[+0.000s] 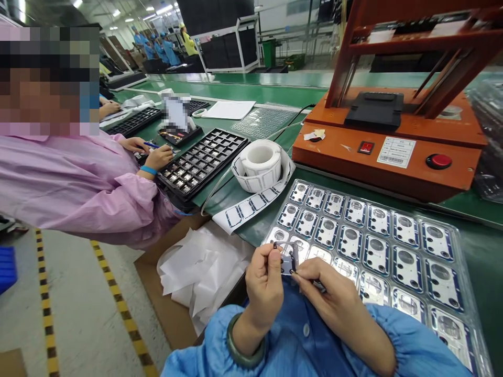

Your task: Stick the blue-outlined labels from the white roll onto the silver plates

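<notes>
Between my two hands is a small flat rectangular plate [287, 263], pale with dark edging and dark round spots. My left hand [265, 283] pinches its left side between thumb and fingers. At its lower right corner, the thumb and fingertips of my right hand [328, 285] close on the edge. Just behind and to the right lies a clear plastic tray [459, 235] with rows of similar white plates edged in dark blue, each with a round window. A roll of white labels [257, 166] rests beyond my left hand, its printed strip [251, 207] unrolled over the green bench.
An orange press machine [338, 162] with a red button stands behind the tray. An open cardboard box [157, 298] of crumpled white backing paper [204, 272] is below left. At left, a co-worker in a pink sleeve [129, 204] works beside a black compartment tray [202, 162].
</notes>
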{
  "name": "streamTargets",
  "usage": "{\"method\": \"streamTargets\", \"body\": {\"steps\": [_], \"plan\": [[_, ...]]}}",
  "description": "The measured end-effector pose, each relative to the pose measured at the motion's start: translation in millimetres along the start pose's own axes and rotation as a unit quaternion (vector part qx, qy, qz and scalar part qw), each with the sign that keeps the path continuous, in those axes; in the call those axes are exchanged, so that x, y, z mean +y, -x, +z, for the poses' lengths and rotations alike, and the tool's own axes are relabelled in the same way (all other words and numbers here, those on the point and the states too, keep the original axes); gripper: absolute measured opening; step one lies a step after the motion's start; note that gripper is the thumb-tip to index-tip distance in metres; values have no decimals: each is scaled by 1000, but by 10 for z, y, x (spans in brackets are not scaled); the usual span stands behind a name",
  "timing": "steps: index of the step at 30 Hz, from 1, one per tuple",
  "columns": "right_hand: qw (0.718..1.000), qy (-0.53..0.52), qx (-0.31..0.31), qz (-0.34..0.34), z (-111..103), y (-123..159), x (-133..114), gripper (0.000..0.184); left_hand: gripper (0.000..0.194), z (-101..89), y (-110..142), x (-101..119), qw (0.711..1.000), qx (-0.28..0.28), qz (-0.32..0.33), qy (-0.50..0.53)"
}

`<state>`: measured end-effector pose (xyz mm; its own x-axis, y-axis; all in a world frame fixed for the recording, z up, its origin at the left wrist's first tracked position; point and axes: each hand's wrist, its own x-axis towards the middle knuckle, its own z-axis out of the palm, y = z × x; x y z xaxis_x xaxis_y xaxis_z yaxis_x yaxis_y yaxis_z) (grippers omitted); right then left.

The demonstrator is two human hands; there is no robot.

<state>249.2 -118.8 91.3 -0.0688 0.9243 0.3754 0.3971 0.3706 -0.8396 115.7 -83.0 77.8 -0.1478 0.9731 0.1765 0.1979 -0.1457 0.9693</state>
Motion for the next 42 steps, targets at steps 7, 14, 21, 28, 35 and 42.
{"method": "streamTargets", "body": {"steps": [7, 14, 21, 28, 35, 42], "plan": [[1000, 13, 5, -22, -1, 28, 31, 8, 27, -3, 17, 20, 999, -6, 6, 42], [999, 2, -24, -22, -9, 31, 9, 8, 27, 18, -18, 39, 998, 15, 1, 66], [998, -9, -47, -30, -9, 42, 41, 9, 23, 9, -16, 16, 997, 23, 47, 49], [998, -8, -43, -38, -13, 45, 8, 9, 24, 16, 8, -30, 997, 34, 49, 42], [998, 32, 11, -58, -2, 88, -18, 10, 24, 30, 20, 12, 997, 63, 42, 13], [998, 46, 32, 15, -23, 43, -91, 8, 22, 55, 41, 0, 997, 59, 41, 23]]}}
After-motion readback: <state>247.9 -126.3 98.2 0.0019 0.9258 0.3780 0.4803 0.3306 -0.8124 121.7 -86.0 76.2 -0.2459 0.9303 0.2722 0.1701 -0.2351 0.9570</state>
